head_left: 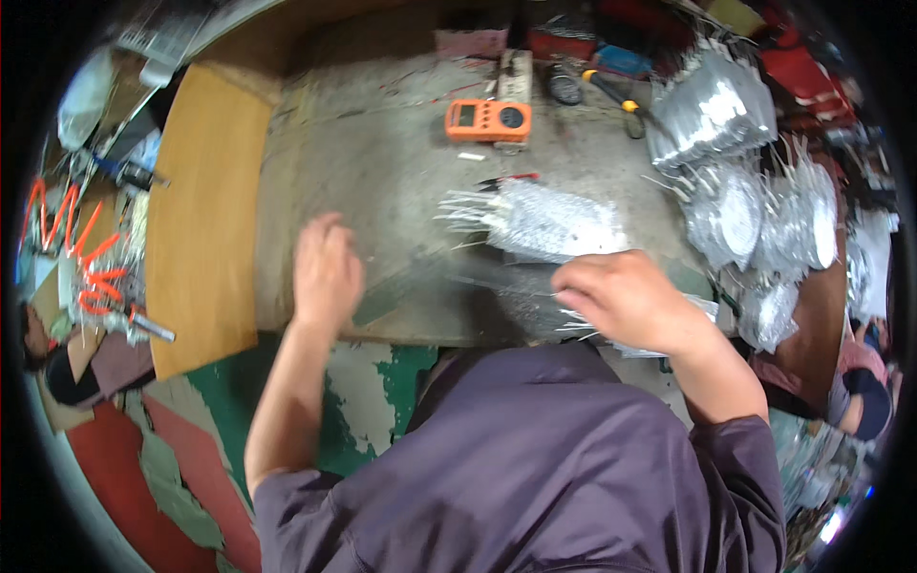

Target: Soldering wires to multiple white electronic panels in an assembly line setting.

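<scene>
My left hand point(325, 272) is over the grey worktop point(382, 172), fingers curled, blurred by motion; I cannot tell whether it holds anything. My right hand point(626, 301) lies at the near edge of the worktop, fingers bent over a flat bundle of silvery wire-lead parts point(516, 301). Just beyond it lies another flat silvery bundle point(549, 222) with thin wire leads sticking out to the left. The grip of the right hand is partly hidden by its own back.
An orange handheld meter point(487, 119) lies at the back of the worktop. Stacks of silvery parts point(735, 162) pile up at the right. A wooden board point(205, 210) borders the left side. Orange-handled tools point(81, 258) lie far left. A screwdriver point(616, 98) lies at the back.
</scene>
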`<state>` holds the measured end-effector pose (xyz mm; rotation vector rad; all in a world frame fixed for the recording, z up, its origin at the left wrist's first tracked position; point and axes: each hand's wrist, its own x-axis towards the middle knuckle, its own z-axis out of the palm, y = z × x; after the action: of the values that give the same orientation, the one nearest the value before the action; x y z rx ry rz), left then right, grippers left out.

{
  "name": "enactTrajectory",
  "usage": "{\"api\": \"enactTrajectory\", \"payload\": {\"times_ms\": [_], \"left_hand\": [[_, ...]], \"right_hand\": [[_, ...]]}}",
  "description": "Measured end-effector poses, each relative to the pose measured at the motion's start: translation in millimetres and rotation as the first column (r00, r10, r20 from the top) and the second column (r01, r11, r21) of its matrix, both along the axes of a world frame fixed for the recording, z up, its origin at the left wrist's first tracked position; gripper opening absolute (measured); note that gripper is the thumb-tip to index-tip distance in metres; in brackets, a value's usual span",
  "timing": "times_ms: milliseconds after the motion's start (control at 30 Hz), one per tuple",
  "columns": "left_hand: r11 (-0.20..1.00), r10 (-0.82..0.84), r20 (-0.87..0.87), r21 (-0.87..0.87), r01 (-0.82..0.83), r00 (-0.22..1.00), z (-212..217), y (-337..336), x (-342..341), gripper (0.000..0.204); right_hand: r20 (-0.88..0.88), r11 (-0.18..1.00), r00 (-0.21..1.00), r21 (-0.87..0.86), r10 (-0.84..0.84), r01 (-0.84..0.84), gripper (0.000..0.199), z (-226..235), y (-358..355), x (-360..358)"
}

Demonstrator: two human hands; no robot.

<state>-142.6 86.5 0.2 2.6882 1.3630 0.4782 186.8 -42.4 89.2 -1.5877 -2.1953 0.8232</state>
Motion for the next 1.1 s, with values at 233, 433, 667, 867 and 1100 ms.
{"api": "enactTrajectory", "payload": {"times_ms": [233, 433, 667, 867, 1100], "left_hand": [[0.734, -0.049, 0.521, -0.56, 0.385, 0.852, 29, -89, 122, 0.01], [0.493, 0.37, 0.493, -0.822, 0.283, 0.788, 1, -71, 81, 0.015], [0.493, 0.426, 0.598, -0.783, 0.379, 0.679, -9, -97, 85, 0.01], [0.4, 0.55, 0.533, -0.844, 0.357, 0.644, -13, -71, 52, 0.011], [0.414, 0.625, 0.56, -0.828, 0.377, 0.543, -32, -41, 34, 0.014]], "right_hand": [[0.069, 0.967, 0.988, 0.206, 0.135, -0.147, 0.01, 4, 12, 11], [-0.477, 0.841, 0.711, -0.441, -0.516, 0.313, 0.024, -64, 82, 70], [-0.743, 0.635, -0.257, -0.664, -0.617, 0.395, 0.051, -148, 184, 87], [-0.873, 0.675, -0.222, -0.479, -0.435, 0.561, 0.048, -141, 179, 129], [-0.918, 0.579, 0.024, -0.23, -0.396, 0.782, 0.028, -62, 95, 133]]}}
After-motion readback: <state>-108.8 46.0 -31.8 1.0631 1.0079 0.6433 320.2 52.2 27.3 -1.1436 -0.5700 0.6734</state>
